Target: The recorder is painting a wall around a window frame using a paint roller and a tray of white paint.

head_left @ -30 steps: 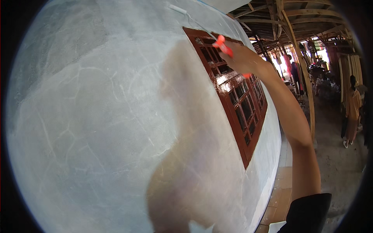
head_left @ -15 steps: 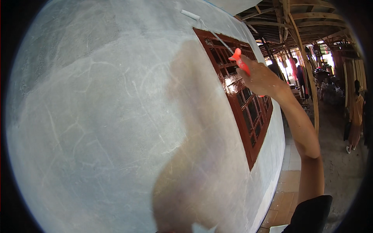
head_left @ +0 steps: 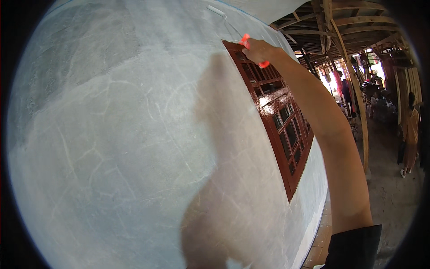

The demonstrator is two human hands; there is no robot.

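My right hand (head_left: 260, 50) is closed around the orange-red handle of a paint roller (head_left: 217, 10). Its metal rod runs up and left from my fist to the white roller sleeve, which lies against the upper part of the grey-blue wall (head_left: 112, 148). My right arm is raised and stretched out, its forearm passing in front of a glossy brown-red window frame (head_left: 281, 152). The roller sits above the frame's upper left corner. My left hand is out of view.
Wooden posts (head_left: 351, 85) and roof beams stand to the right of the wall. A person (head_left: 410, 134) in orange-brown clothes stands farther back on the right. Tiled floor (head_left: 319, 244) runs along the wall's foot. A broad shadow falls across the wall's middle.
My right hand has moved up and left, reaching farther with the roller. The roller sleeve has shifted slightly upward on the wall. The window sits slightly lower in the picture.
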